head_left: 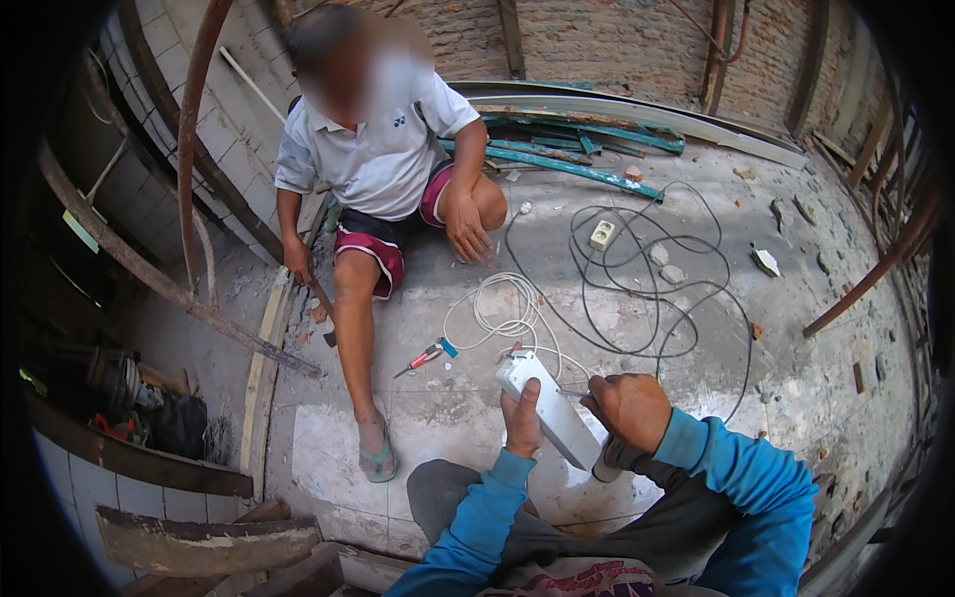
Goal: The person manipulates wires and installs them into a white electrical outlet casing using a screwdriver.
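My left hand (522, 418) is closed round a long white power strip (557, 416), which tilts over my lap with its far end raised. At that far end lies the coil of white cable (487, 308). My right hand (632, 408) is closed on a screwdriver (574, 392); its handle is hidden in my fist. The thin shaft points left at the strip's side, and whether its tip touches a screw I cannot tell. A red-handled tool with a thin dark tip (422, 358) rests on the floor, beside a small blue piece (450, 348).
Another person (373, 149) sits across from me at the left, a sandalled foot near my knee. Black cable (686, 298) loops over the floor around a pale socket block (602, 235). Teal metal bars (567, 164) lie at the back; rusty poles (189, 139) slant at the left.
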A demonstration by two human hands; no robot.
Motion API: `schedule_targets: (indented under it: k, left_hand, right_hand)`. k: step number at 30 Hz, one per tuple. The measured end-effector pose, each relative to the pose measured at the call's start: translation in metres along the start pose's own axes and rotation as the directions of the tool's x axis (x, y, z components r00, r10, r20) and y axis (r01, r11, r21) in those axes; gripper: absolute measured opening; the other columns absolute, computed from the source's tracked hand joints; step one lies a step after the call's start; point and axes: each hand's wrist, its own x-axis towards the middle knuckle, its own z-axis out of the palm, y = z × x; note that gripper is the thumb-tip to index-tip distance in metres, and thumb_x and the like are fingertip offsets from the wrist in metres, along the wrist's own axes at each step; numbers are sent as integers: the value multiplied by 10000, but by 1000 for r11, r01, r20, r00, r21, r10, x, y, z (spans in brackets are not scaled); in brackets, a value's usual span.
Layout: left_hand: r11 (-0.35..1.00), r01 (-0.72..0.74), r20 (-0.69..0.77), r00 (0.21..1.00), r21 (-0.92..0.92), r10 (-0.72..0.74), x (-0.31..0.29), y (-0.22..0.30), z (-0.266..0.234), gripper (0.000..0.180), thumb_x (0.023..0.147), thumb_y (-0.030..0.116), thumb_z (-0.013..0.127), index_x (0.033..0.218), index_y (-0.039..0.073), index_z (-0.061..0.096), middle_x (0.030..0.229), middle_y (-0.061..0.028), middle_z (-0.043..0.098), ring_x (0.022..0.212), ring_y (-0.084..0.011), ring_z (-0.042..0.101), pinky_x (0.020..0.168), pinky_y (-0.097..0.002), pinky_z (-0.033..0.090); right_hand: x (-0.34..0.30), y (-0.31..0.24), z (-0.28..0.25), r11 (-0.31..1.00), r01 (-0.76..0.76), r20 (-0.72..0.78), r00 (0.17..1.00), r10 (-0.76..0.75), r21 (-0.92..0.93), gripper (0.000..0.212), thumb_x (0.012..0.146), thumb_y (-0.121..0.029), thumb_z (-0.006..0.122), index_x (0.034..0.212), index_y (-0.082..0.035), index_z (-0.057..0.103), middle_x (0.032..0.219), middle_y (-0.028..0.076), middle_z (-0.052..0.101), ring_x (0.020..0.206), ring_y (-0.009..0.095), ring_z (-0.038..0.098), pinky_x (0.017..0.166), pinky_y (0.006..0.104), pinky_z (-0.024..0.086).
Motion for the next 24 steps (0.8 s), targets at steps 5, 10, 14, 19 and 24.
schedule_targets:
  k: [5,10,14,19,24]
  left_hand:
    - [999,4,-19,1000,-41,-5,2,-3,-6,811,907,383,677,1542,112,251,959,-54,599,821,-159,607,728,-318,524]
    - [1000,-2,-2,1000,-27,2,4,-6,-10,774,932,358,646,1545,119,237,925,-69,618,793,-176,625,719,-323,527]
    - [1000,-1,9,1000,-19,2,5,-11,-14,776,934,371,640,1546,125,232,928,-76,618,794,-177,624,716,-327,529]
    - [997,40,5,999,-72,-40,2,-3,-8,796,927,402,643,1549,133,226,941,-90,620,798,-178,624,712,-328,530]
    - [990,58,-3,998,-128,-59,0,6,2,782,912,338,676,1538,115,264,957,-34,562,805,-163,604,738,-326,530]
  right_hand:
    - [5,-1,2,987,161,-282,947,-155,-1,224,829,-261,707,825,-59,612,744,132,649,695,356,664,605,457,525]
    - [3,-4,0,996,-82,-4,997,82,28,232,833,-259,703,831,-47,608,771,135,650,694,355,664,601,451,525]
    - [0,-2,8,997,-71,29,997,70,40,243,832,-264,705,839,-41,611,785,133,647,704,348,667,605,443,528]
    - [5,1,-6,987,161,-202,966,-163,-27,182,877,-216,638,903,-37,620,817,146,659,729,339,680,618,436,541]
    - [3,-5,-7,1000,1,-64,998,0,10,181,877,-213,637,896,-35,616,811,140,656,727,338,679,617,433,542]
